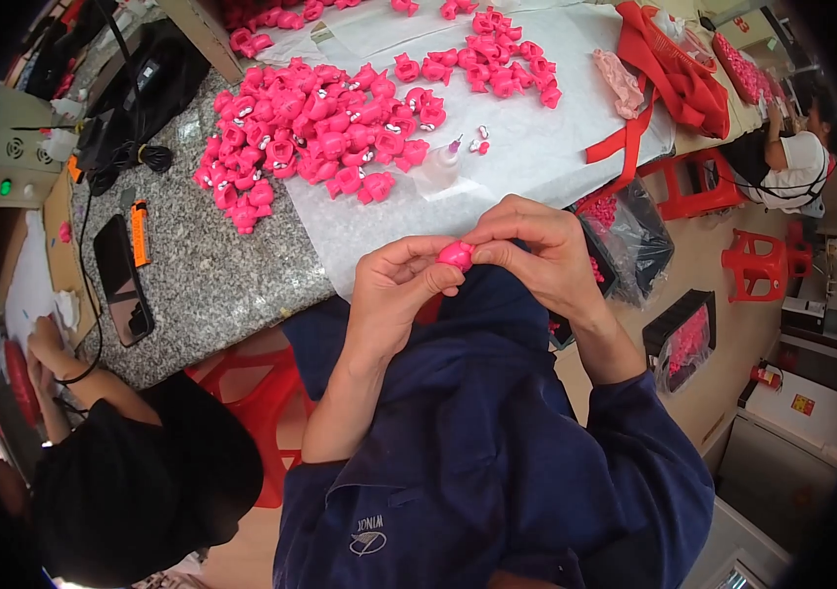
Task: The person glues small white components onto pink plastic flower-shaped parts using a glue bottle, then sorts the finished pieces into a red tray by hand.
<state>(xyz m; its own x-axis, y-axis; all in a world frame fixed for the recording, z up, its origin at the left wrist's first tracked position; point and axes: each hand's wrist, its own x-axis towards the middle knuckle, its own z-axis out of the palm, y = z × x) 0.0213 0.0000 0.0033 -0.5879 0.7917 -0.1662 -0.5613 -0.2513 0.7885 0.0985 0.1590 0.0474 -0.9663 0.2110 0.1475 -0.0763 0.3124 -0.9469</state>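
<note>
Between the fingertips of both my hands is a small glossy pink plastic figure piece [456, 256], held just off the near edge of the table. My left hand [391, 285] pinches it from the left with thumb and fingers. From the other side my right hand [534, 247] grips it too, its thumb and forefinger closed at the piece's right end. Beyond my hands lies a large heap of similar pink pieces [311, 128], some with white parts showing. A translucent squeeze bottle [438, 171] with a thin tip rests on the white paper [526, 147], near a few tiny white-and-pink bits [480, 141].
A smartphone [124, 280] and an orange utility knife [140, 234] lie on the speckled stone top to the left. Red fabric [679, 83] covers the right end. A red stool [263, 402] and a co-worker [144, 471] are at my left; crates of pink pieces [685, 339] stand at right.
</note>
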